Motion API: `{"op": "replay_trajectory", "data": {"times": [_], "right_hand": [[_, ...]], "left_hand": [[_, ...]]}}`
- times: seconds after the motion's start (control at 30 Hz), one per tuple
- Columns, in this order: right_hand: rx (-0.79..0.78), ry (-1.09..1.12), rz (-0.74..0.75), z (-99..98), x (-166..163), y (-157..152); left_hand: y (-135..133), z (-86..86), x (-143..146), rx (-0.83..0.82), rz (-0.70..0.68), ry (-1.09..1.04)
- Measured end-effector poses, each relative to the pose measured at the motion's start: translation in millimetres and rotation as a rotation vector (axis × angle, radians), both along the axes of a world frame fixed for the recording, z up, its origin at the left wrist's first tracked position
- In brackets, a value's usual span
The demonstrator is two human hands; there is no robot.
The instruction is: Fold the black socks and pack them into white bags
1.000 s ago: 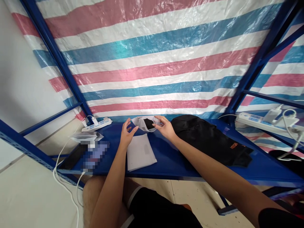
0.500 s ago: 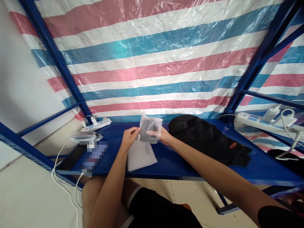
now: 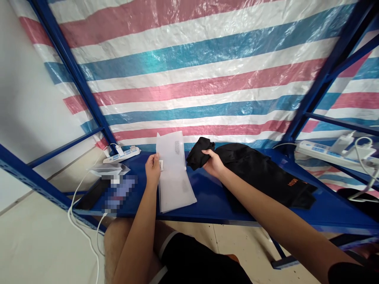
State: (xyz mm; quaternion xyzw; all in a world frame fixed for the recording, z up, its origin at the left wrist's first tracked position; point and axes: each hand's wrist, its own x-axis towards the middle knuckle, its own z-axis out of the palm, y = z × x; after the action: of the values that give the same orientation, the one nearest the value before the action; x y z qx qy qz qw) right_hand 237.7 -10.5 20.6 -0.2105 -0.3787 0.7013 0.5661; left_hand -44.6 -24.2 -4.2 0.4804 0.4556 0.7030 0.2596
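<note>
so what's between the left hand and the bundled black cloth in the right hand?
Head view: a printed translucent white plastic bag, pinched by the left hand, then a narrow gap to the bundled black cloth.

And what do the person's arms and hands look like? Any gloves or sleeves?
The left hand and right hand have no gloves, and I see no watch or bracelet. A black sleeve shows on the upper right arm. The left arm is bare as far as the picture shows.
</note>
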Motion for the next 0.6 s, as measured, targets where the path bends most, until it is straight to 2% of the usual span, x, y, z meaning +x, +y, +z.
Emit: {"op": "replay_trajectory", "data": {"times": [0.1, 0.2, 0.43, 0.5, 0.6], "right_hand": [[-0.009, 0.013, 0.198, 0.6, 4, -4], [-0.019, 0.003, 0.298, -0.4, 1, -8], [-0.038, -0.07, 0.232, -2.8, 0, -3], [-0.041, -0.128, 0.245, -5.8, 1, -2], [-0.036, -0.21, 0.282, -10.4, 0, -4]], "left_hand": [[-1, 0.5, 3, -0.024, -0.02, 0.041], [-4, 1.9, 7, -0.064, -0.12, 0.062], [-9, 9.6, 8, -0.261, -0.576, -0.172], [-8, 12.7, 9, -0.265, -0.583, -0.217], [-5, 13.8, 9, -0.287, -0.51, -0.23]]}}
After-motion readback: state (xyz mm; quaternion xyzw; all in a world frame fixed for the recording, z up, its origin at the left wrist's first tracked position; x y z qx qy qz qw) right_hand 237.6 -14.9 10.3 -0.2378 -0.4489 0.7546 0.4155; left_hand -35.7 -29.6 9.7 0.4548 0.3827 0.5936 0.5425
